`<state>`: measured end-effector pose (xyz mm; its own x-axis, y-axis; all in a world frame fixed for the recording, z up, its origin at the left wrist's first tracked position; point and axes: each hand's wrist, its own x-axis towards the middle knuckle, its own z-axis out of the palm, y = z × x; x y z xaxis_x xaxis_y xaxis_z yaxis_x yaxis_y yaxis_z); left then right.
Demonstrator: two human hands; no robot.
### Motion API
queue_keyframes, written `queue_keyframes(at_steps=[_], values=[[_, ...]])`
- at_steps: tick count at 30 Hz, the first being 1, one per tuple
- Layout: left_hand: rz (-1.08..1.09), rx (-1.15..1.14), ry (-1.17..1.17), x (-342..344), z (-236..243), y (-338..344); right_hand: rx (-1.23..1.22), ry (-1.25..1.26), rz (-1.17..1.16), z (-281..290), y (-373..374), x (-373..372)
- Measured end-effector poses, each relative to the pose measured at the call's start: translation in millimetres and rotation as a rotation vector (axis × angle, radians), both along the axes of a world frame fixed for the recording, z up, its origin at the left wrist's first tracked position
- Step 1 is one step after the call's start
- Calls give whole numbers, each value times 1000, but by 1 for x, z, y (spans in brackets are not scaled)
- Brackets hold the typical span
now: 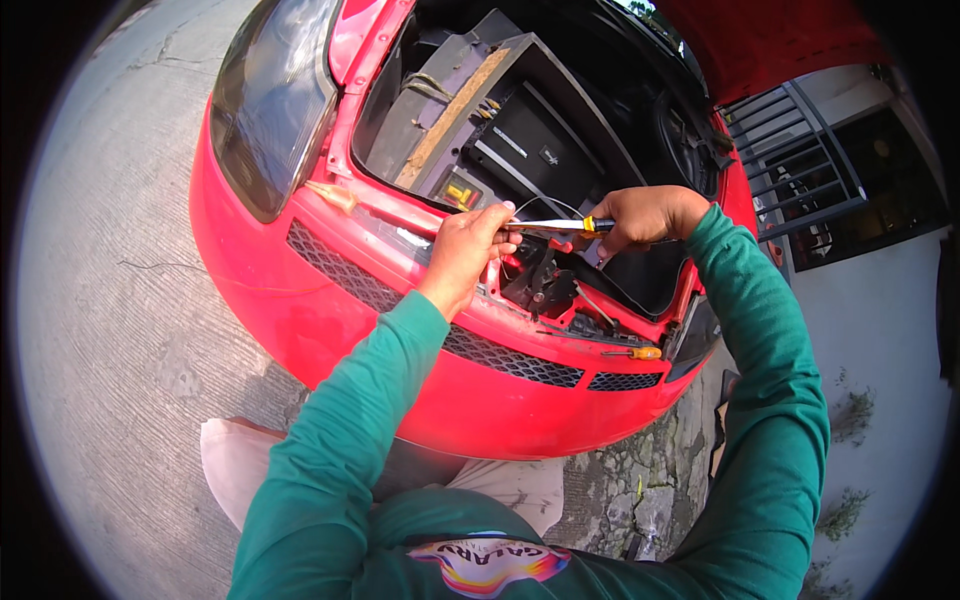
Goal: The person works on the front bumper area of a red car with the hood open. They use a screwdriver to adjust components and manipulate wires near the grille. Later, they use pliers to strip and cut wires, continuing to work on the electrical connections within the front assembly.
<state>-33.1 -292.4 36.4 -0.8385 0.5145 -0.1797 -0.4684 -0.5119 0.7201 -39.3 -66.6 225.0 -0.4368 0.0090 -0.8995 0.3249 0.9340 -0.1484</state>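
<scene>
My right hand (645, 218) is closed round the black-and-yellow handle of a screwdriver (560, 225), its pale shaft pointing left. My left hand (470, 245) is closed, thumb and fingers pinched at the far end of that shaft. Whether they also grip the thin wire (545, 199) that loops just above the shaft is hard to make out. Both hands are over the front edge of a red car's (440, 385) open compartment. Below them sits a dark latch mechanism (545, 285) in the red panel.
Inside the compartment are a grey box with a raw wood edge (455, 115) and a black panel (545, 150). An orange-handled screwdriver (645, 353) lies on the right of the car's edge. A raised red lid (780, 45) hangs at upper right, near a metal railing (795, 150).
</scene>
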Motion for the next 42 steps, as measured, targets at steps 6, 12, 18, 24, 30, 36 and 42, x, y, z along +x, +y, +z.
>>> queue_keyframes(at_steps=[6,12,18,24,30,36,42], values=[[-3,3,-5,0,0,1,-101,-58,-22,-16,18,3],[-1,10,0,2,3,1,-103,-123,-25,-14,22,-2],[2,4,-12,2,5,-1,-43,-125,-26,-5,9,-4],[11,-14,1,-1,-1,-3,131,251,205,5,-21,9],[14,-44,12,0,-3,5,277,706,272,-28,-5,36],[12,-48,32,3,-3,7,461,940,251,-30,-17,51],[-5,-115,70,3,-4,11,590,912,316,-33,-20,55]])
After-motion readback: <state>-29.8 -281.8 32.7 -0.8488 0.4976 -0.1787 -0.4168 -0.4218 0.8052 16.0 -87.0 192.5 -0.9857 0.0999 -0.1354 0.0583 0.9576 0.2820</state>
